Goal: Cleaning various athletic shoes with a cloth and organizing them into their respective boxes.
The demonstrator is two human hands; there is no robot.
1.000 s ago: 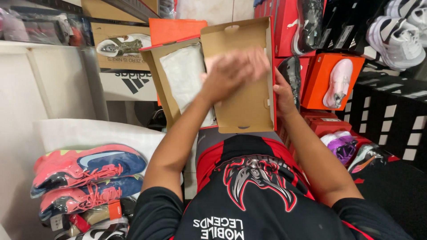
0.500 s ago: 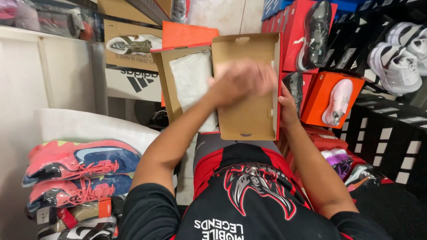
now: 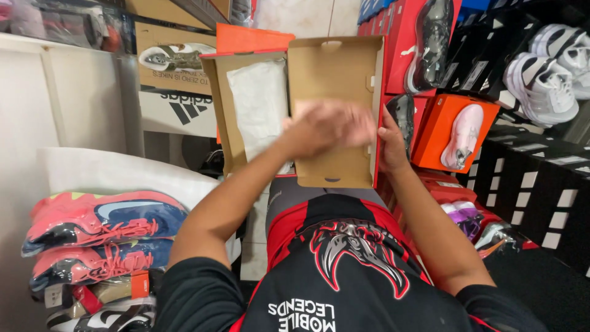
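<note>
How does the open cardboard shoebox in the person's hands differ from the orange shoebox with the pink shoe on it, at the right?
The open brown cardboard shoebox has its lid folded back; the orange shoebox is shut. The brown box holds white wrapping paper; the orange one carries a pink shoe on top. The left hand and right hand touch the brown box; the orange box stands untouched. Both are rectangular.

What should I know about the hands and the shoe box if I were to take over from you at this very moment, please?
Left hand: blurred, over the open cardboard shoe box; grip unclear.
Right hand: holds the box's right edge.
Box: on the lap, lid folded out to the left, white wrapping paper lying in that left half.
Done: box is open.
Left: no shoe visible inside; wrapped sneakers are stacked at lower left.
</note>
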